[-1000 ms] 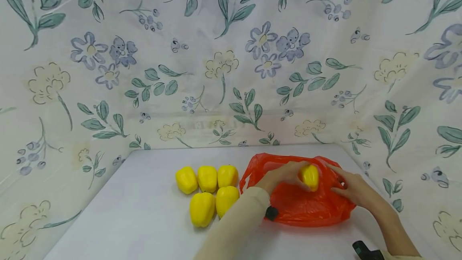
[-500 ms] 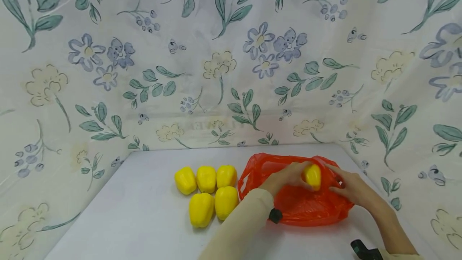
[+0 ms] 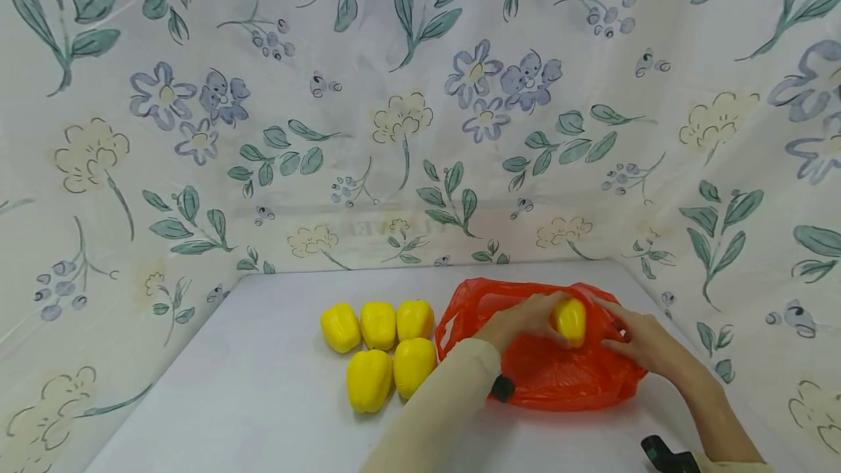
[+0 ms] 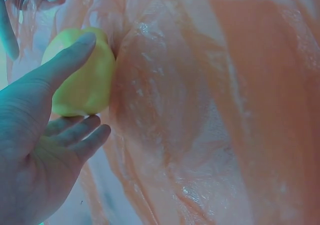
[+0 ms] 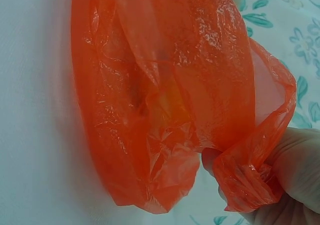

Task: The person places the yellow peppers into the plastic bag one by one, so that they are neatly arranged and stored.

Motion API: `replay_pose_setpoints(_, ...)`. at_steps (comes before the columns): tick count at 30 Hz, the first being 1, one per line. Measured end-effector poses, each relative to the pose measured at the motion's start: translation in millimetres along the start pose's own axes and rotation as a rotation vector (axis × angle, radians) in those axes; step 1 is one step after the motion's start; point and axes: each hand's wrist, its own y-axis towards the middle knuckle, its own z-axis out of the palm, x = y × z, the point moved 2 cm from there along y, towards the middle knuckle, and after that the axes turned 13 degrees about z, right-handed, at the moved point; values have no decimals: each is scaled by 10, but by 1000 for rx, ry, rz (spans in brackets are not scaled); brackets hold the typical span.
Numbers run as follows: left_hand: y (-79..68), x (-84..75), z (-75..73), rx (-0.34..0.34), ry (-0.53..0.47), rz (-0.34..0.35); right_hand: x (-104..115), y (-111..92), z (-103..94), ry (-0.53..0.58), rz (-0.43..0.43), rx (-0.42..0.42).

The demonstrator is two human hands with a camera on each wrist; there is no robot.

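A yellow bell pepper is at the mouth of a red plastic bag, against its right-hand part. My left hand holds it from the left. In the left wrist view the thumb lies across the pepper and the fingers of the left hand are beneath it. Over on the bag's right side, my right hand grips the edge of the bag. The right wrist view has the bunched plastic of the bag between thumb and fingers of the right hand.
Several more yellow bell peppers stand in two rows on the white table, just left of the bag. A flowered cloth hangs behind the table and along its sides. The left sleeve passes close to the nearest peppers.
My left hand and the pepper have shifted slightly to the right, further over the bag. The right hand keeps its grip on the bag's edge.
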Motion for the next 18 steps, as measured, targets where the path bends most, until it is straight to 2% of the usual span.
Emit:
replay_pose_setpoints(6,6,-1,-6,-15,-45,25,6,2,-6,-3,7,4)
replay_pose_setpoints(11,-4,-8,-12,-1,-60,33,5,1,-7,-6,17,7)
replay_pose_setpoints(18,-41,-43,-43,33,-132,-37,10,-4,0,3,17,10)
